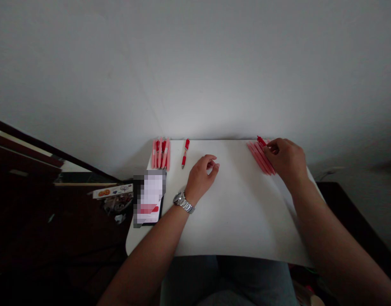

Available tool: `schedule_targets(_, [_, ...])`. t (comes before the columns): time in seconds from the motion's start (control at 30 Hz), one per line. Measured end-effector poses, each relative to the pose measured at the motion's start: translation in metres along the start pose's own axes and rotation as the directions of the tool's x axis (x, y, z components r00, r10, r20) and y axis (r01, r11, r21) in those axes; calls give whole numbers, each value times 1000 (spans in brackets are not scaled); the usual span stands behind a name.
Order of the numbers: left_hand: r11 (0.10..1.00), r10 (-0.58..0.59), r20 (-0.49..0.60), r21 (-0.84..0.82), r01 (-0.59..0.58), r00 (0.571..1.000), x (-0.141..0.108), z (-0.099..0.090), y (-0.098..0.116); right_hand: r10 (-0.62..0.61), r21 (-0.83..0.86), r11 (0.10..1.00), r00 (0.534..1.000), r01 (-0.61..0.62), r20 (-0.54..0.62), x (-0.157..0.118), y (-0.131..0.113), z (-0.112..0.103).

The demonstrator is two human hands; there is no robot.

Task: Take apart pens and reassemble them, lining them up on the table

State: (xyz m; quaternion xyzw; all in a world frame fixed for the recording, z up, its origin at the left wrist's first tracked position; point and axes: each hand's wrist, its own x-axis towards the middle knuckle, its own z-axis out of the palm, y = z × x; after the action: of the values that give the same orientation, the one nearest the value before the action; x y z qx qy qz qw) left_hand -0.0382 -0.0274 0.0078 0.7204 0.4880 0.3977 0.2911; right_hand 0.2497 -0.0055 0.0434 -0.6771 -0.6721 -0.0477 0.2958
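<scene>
My left hand (202,176), wearing a metal watch, hovers over the middle of the white table (227,216). Its fingers curl loosely with a gap to the thumb, and nothing is in them. My right hand (287,159) is at the far right corner, its fingertips closed on a red pen (262,140). Under and beside it lies a row of pink pens or pen sleeves (261,158), partly covered by the hand. A single red pen (185,154) lies apart, left of centre. At the far left corner sits another bunch of pink and red pens (160,154).
A phone (151,199) with a blurred screen lies along the table's left edge. A grey wall (202,76) stands directly behind the table. On the left, below table height, are a printed white strip (112,191) and some clutter. Dark furniture (342,204) stands at the right.
</scene>
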Motion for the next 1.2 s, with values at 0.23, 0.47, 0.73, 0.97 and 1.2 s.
schedule_targets(0.23, [1000, -16, 6, -3, 16, 1000, 1, -1, 2, -7, -53, 999, 1000, 7, 9, 1, 3, 7])
schedule_targets(0.47, [1000, -8, 4, -12, 8, 1000, 1, -1, 3, -2, -74, 997, 999, 5, 40, 3, 6, 9])
schedule_targets(0.73, [1000, -4, 1, 1, 4, 1000, 1, 1, 1, -27, -82, 996, 999, 29, 27, 1, 9, 11])
schedule_targets(0.97, [1000, -4, -9, -3, 4, 1000, 1, 2, 0, -34, -70, 997, 999, 35, 17, 1, 4, 6])
schedule_targets(1.2, [1000, 1, -7, 1, -1, 1000, 2, 1, 0, -155, -14, 988, 988, 155, 1, -4, -13, 3])
